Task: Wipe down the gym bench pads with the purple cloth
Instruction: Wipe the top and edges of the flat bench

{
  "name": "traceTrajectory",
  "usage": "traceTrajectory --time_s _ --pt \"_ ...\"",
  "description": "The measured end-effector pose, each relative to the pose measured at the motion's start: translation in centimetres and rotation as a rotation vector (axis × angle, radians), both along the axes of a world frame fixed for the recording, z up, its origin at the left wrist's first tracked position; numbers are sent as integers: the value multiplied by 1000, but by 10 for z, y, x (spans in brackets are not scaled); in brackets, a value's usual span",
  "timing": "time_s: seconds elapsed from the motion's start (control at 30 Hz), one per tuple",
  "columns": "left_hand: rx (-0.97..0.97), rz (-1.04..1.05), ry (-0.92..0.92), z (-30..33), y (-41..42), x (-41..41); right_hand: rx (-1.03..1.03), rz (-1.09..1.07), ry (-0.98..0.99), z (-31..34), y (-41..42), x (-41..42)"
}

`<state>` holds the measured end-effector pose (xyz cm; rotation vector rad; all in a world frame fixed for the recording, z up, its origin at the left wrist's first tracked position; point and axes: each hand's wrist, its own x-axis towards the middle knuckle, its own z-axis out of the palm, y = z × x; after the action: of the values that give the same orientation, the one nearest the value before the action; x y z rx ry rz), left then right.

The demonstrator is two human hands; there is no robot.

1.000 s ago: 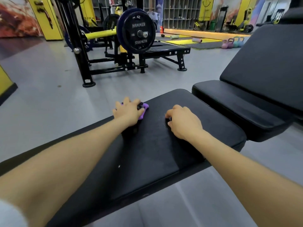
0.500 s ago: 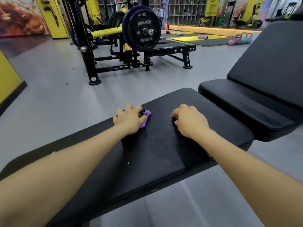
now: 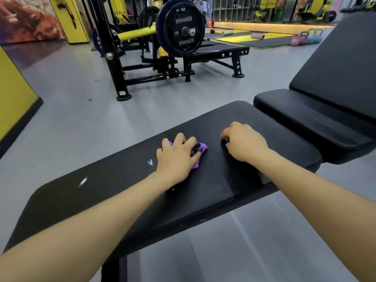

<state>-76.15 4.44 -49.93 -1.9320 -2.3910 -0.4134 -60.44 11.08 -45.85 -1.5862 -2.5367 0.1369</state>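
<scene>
Black bench pad (image 3: 122, 192), grey gym floor (image 3: 85, 119), weight plate (image 3: 183, 29)

You are looking at two black bench pads: the flat counter (image 3: 234, 180) under your arms and an angled bench (image 3: 317, 123) off its far right corner. One purple cloth (image 3: 200, 150) is lying on the counter, with two white scuffs (image 3: 150, 162) showing toward its left edge. Four kettlebells (image 3: 305, 36) are sitting on the far floor, and one "HAMMER STRENGTH" weight plate (image 3: 183, 29) is facing you.
</scene>
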Motion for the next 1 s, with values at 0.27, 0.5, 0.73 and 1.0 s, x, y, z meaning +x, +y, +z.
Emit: traceTrajectory --time_s 0.27,0.5,0.73,1.0 --pt "-16 195 -113 8 76 -11 -29 -46 88 -4 -20 13" --pt "-21 64 -48 7 2 30 -41 -115 92 -2 -51 48" --pt "-55 -41 -73 12 10 44 -38 -144 103 -1 -61 55" --pt "10 -36 -18 4 0 51 -7 -191 191 -10 -84 72"
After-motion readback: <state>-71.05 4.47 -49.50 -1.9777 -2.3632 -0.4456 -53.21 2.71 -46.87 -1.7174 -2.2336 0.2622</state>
